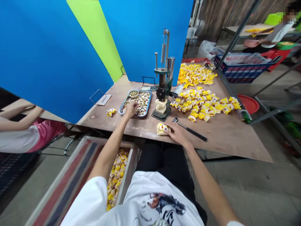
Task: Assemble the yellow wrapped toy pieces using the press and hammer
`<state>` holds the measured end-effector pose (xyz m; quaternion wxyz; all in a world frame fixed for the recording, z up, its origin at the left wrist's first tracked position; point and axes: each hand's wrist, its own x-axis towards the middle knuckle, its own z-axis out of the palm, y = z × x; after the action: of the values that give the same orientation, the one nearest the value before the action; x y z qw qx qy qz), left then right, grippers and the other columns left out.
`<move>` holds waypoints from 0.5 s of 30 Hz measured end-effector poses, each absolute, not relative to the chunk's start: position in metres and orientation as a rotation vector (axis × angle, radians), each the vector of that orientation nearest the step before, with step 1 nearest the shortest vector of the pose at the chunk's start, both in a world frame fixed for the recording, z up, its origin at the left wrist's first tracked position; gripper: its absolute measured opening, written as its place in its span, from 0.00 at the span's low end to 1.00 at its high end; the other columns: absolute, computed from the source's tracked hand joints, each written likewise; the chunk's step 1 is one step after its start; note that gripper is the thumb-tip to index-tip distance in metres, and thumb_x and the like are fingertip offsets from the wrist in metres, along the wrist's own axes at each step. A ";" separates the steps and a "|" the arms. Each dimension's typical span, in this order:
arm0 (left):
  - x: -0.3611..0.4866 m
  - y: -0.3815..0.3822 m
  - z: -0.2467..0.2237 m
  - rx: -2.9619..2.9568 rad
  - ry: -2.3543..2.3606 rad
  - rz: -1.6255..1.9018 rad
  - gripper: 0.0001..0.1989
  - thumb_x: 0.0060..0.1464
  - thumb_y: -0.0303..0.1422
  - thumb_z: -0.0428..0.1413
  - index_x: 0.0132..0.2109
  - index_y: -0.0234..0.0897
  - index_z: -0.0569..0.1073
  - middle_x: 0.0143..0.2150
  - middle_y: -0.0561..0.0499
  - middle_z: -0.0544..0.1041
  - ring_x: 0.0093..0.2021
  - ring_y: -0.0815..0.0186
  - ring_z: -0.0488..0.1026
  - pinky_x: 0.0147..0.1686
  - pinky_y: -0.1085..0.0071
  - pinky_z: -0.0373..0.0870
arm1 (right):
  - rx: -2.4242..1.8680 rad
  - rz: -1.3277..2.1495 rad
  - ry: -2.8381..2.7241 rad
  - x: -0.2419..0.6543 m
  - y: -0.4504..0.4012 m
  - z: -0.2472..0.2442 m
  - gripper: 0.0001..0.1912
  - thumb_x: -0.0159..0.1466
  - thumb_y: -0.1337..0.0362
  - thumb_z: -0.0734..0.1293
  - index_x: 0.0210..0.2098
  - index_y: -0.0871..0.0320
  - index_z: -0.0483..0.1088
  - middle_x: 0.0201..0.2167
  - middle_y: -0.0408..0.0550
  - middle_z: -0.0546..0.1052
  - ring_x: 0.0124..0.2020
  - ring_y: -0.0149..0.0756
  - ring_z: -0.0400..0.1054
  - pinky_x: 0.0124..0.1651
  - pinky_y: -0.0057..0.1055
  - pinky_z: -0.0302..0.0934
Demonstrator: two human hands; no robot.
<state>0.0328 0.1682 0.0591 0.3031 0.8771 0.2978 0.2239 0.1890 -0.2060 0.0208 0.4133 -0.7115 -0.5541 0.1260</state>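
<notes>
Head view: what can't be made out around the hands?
Head view: whether the left hand pinches anything; too small to tell.
Head view: part of the pale block, hidden by the yellow-and-white piece and right hand.
Head view: the co-worker, cut off by left edge and blue panel.

Tray pcs (143, 99) too sm., co-wkr (18, 136) cropped

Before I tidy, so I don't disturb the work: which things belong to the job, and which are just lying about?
Likely in the job: tray of small parts, left hand in it; pale block with yellow-and-white material, right hand touching; press.

Likely lying about: flat white item; blue basket.
</notes>
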 end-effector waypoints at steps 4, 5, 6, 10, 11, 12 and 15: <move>0.066 0.197 0.043 2.409 0.715 0.466 0.08 0.54 0.22 0.61 0.31 0.39 0.72 0.38 0.46 0.75 0.39 0.58 0.68 0.47 0.63 0.66 | -1.797 0.271 -1.332 0.180 -0.210 0.016 0.24 0.78 0.51 0.68 0.71 0.46 0.73 0.69 0.51 0.78 0.70 0.49 0.70 0.75 0.53 0.63; 0.068 0.200 0.040 2.429 0.705 0.446 0.10 0.54 0.22 0.60 0.29 0.40 0.70 0.37 0.47 0.74 0.38 0.58 0.67 0.46 0.63 0.65 | -1.797 0.261 -1.330 0.179 -0.211 0.016 0.24 0.78 0.52 0.68 0.72 0.46 0.73 0.69 0.50 0.78 0.70 0.49 0.70 0.75 0.53 0.63; 0.069 0.203 0.037 2.448 0.692 0.428 0.11 0.55 0.22 0.59 0.29 0.41 0.69 0.36 0.47 0.72 0.38 0.58 0.66 0.45 0.63 0.65 | -1.795 0.256 -1.331 0.178 -0.212 0.015 0.24 0.78 0.52 0.68 0.72 0.45 0.73 0.69 0.50 0.78 0.69 0.49 0.71 0.75 0.53 0.64; 0.061 0.210 0.033 2.524 0.575 0.369 0.12 0.60 0.23 0.55 0.29 0.41 0.69 0.37 0.46 0.71 0.41 0.56 0.67 0.48 0.62 0.65 | -1.794 0.287 -1.334 0.177 -0.213 0.016 0.24 0.78 0.54 0.68 0.72 0.44 0.72 0.69 0.50 0.78 0.70 0.50 0.70 0.75 0.55 0.64; 0.058 0.211 0.033 2.541 0.535 0.365 0.12 0.60 0.24 0.55 0.29 0.41 0.70 0.37 0.46 0.71 0.42 0.56 0.67 0.50 0.61 0.65 | -1.798 0.296 -1.330 0.177 -0.214 0.016 0.25 0.78 0.54 0.68 0.73 0.43 0.72 0.70 0.49 0.78 0.70 0.50 0.70 0.75 0.55 0.64; 0.057 0.212 0.033 2.558 0.496 0.368 0.11 0.61 0.24 0.55 0.30 0.40 0.71 0.38 0.45 0.72 0.43 0.56 0.68 0.51 0.61 0.65 | -1.803 0.303 -1.324 0.177 -0.214 0.016 0.25 0.78 0.54 0.69 0.73 0.43 0.72 0.70 0.49 0.77 0.71 0.50 0.70 0.75 0.56 0.64; 0.053 0.213 0.032 2.564 0.437 0.432 0.09 0.61 0.27 0.57 0.31 0.40 0.74 0.39 0.44 0.74 0.44 0.56 0.70 0.51 0.61 0.67 | -1.813 0.310 -1.312 0.177 -0.216 0.017 0.25 0.78 0.54 0.69 0.73 0.44 0.72 0.70 0.50 0.78 0.71 0.51 0.69 0.75 0.57 0.64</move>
<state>0.0533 0.2127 0.0321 0.2499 0.9416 0.1605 0.1586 0.1766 -0.2157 0.0173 0.4271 -0.7256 -0.5252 0.1240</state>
